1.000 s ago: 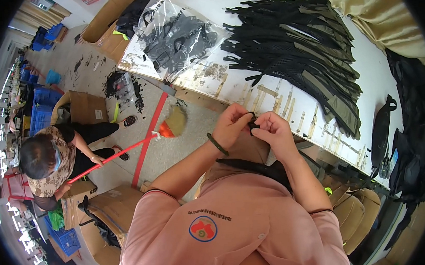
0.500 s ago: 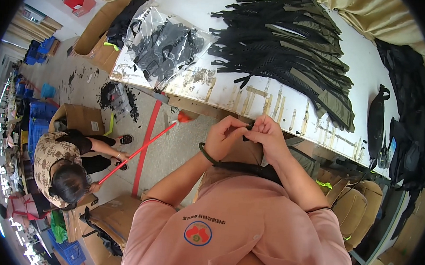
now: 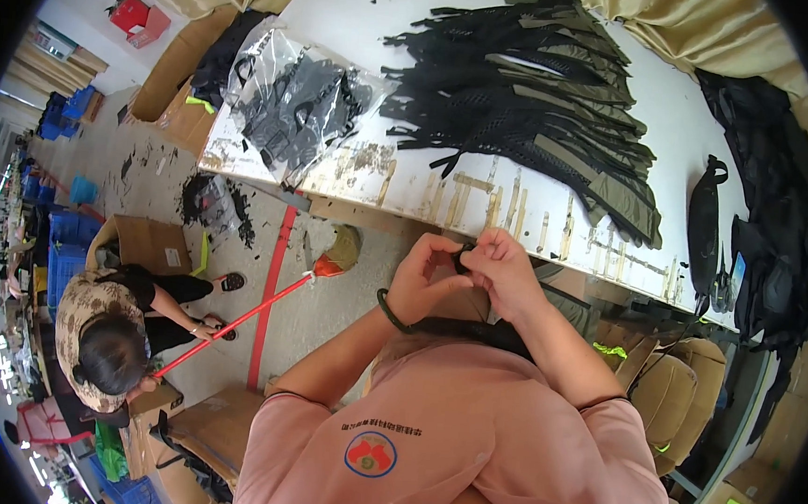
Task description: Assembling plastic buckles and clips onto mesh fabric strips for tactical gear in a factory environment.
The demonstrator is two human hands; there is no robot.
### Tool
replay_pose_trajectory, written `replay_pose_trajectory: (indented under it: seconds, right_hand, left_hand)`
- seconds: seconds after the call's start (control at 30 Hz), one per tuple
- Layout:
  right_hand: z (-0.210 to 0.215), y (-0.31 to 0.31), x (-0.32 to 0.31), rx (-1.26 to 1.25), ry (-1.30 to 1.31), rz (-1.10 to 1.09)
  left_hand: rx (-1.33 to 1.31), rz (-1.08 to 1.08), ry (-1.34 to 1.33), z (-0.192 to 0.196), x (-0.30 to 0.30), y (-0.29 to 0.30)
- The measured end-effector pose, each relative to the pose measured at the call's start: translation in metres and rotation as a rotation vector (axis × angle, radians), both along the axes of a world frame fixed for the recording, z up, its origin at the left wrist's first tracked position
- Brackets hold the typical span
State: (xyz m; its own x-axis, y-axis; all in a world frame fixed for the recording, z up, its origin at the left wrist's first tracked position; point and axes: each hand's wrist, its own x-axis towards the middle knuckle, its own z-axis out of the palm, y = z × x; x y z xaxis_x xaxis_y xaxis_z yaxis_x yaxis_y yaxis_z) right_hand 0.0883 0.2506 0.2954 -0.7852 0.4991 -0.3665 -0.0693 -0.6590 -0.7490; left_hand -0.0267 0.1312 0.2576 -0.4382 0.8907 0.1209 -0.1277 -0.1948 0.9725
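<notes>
My left hand [image 3: 424, 280] and my right hand [image 3: 512, 276] meet in front of my waist, just off the table's near edge. Between their fingertips is a small black piece [image 3: 462, 259], too small to make out its kind. The right thumb and fingers pinch it; the left fingers curl against its other side, with the left thumb lower down. On the white table [image 3: 334, 177] beyond lies a fanned row of black mesh straps with olive panels [image 3: 544, 121]. Left of them rests a clear plastic bag [image 3: 302, 104] of black parts that look like buckles.
At the left a bent-over person [image 3: 107, 344] holds a red-handled broom [image 3: 235, 324] on the floor. A black pouch [image 3: 706, 217] and piled black fabric [image 3: 774, 184] lie at the table's right. Cardboard boxes [image 3: 214, 417] stand behind on the left, beside bagged scraps [image 3: 215, 203].
The black piece shows more between my fingers, and my left thumb has dropped away from the fingertips. The person's broom has swung, its head now showing lower left of the table edge.
</notes>
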Motion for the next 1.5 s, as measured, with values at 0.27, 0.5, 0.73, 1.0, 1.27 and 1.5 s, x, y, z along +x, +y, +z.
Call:
replay_pose_trajectory:
  seconds: [0.27,0.5,0.73,1.0,1.27,1.5]
  right_hand:
    - [0.009,0.009,0.001,0.494,-0.202,0.253]
    - [0.001,0.016,-0.005,0.827,-0.144,0.235]
    - [0.005,0.098,0.008,1.586,-0.327,-0.015]
    - [-0.022,0.195,0.047,1.806,-1.041,0.031]
    - [-0.018,0.170,0.064,1.861,-1.000,-0.032]
    - [-0.024,0.144,0.087,1.823,-1.045,-0.002]
  left_hand:
    - [0.008,-0.065,0.106,-0.003,-0.007,-0.002]
    - [-0.148,-0.142,-0.080,0.004,-0.002,-0.021]
    - [-0.424,0.141,-0.533,-0.040,-0.030,-0.077]
    - [-0.305,0.277,0.743,0.025,-0.063,0.012]
    - [-0.075,0.080,1.289,0.060,-0.067,0.245]
    - [-0.267,-0.208,1.288,0.000,-0.039,0.273]
